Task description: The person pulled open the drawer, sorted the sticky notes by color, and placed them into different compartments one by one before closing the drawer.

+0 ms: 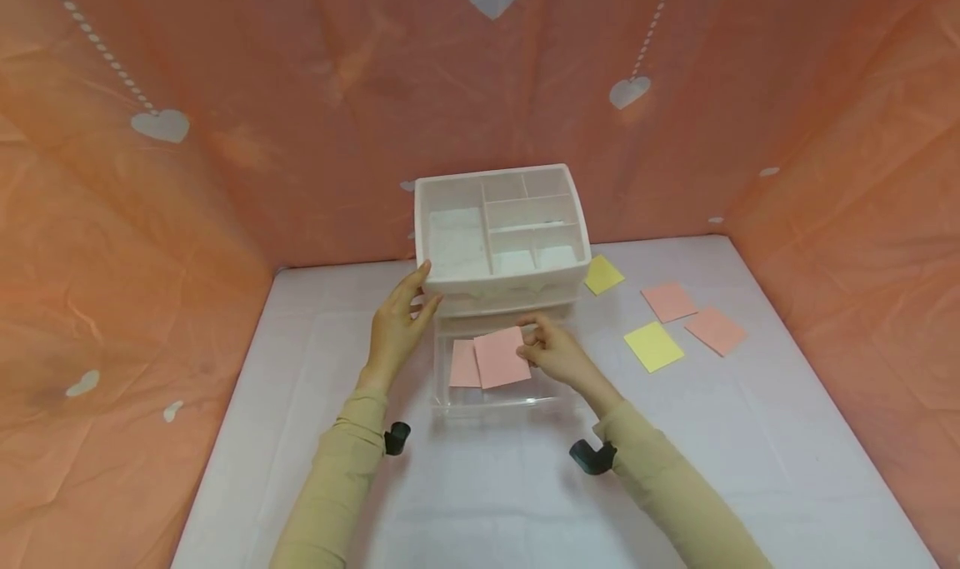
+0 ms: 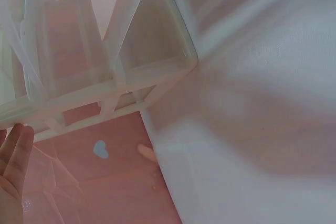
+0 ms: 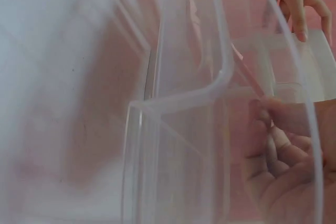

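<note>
A white plastic drawer organizer [image 1: 501, 282] stands at the back of the table, its clear lower drawer [image 1: 525, 401] pulled out toward me. My left hand [image 1: 397, 327] holds the organizer's front left corner, fingers along the side and thumb at the front. Over the drawer, my right hand [image 1: 553, 351] pinches the right edge of a pink sticky note [image 1: 501, 357] between thumb and fingers. A second pink sticky note [image 1: 465, 364] is partly hidden under it. Through the clear plastic, the right wrist view shows the pinched note edge-on at the fingertips [image 3: 265, 103].
Right of the organizer lie two yellow sticky notes, one near its side [image 1: 603, 275] and one closer to me [image 1: 654, 346]. Two pink sticky notes lie farther right, one [image 1: 669, 301] overlapping or meeting the other [image 1: 716, 331]. An orange curtain [image 1: 337, 136] encloses the white table [image 1: 480, 502].
</note>
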{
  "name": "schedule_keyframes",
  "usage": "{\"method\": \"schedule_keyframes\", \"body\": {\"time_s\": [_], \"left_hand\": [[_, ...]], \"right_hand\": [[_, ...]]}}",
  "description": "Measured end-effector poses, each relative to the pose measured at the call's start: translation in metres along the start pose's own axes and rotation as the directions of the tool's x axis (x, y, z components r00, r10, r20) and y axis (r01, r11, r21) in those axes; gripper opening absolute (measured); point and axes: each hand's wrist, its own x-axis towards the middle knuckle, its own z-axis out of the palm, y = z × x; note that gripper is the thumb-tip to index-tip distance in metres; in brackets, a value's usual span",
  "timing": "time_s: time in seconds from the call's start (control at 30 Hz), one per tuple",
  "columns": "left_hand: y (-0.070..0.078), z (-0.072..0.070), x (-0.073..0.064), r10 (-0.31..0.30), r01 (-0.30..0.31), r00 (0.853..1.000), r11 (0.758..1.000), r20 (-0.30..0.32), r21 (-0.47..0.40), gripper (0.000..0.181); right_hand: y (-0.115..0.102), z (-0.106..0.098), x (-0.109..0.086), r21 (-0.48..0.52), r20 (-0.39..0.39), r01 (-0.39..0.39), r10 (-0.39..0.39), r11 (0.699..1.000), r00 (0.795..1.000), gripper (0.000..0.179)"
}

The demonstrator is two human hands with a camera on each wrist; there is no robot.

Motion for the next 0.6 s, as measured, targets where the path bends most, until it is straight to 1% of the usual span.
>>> {"method": "schedule_keyframes", "body": {"time_s": [0.1,0.23,0.33,0.43,0.6], "left_hand": [[-0.001,0.000,0.000,0.000,0.000,1.000,1.000,-0.001,0.000,0.049],[-0.001,0.001,-0.001,0.021,-0.021,1.000,1.000,-0.009,-0.002,0.049],[-0.002,0.001,-0.001,0.033,-0.033,0.999,0.999,-0.020,-0.003,0.049],[-0.002,0.002,-0.001,0.039,-0.039,0.999,0.999,-0.030,-0.006,0.050],[-0.002,0.002,-0.001,0.035,-0.036,0.999,0.999,-0.030,-0.006,0.049]], "right_hand": [[-0.001,0.003,0.003,-0.054,0.000,-0.033,0.033,0.998,0.999,0.040],[-0.003,0.007,0.006,-0.128,-0.039,-0.060,0.056,0.990,0.998,0.041],[-0.004,0.010,0.007,-0.162,-0.060,-0.075,0.066,0.984,0.996,0.042],[-0.003,0.012,0.007,-0.195,-0.065,-0.087,0.075,0.977,0.995,0.043],[-0.001,0.015,0.006,-0.239,-0.074,-0.100,0.084,0.966,0.994,0.042]]}}
